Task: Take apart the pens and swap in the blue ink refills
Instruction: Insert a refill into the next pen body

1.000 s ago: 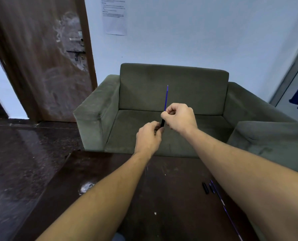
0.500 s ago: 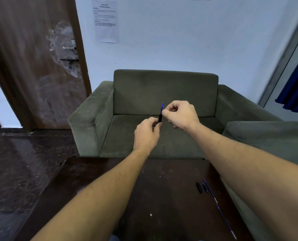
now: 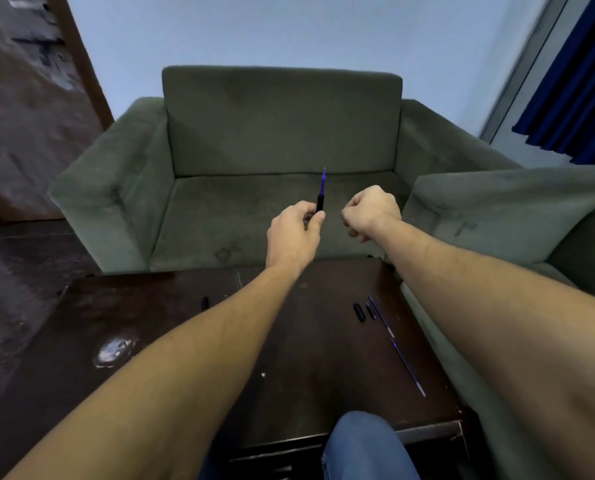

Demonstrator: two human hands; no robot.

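Green sofa behind: black pen barrel upright, blue refill protruding, pinched by left hand; right hand curled, empty.

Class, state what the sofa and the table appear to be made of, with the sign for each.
Sofa: probably fabric upholstery, matte grey-green, with soft creases and stains. Table: likely dark varnished wood, glossy; light glares off its scratched top.

The left hand hid the lower part of the pen, and the curled fingers of the right hand hid whether they held anything. A dark piece on the tabletop was too small to tell; the door was blurred.
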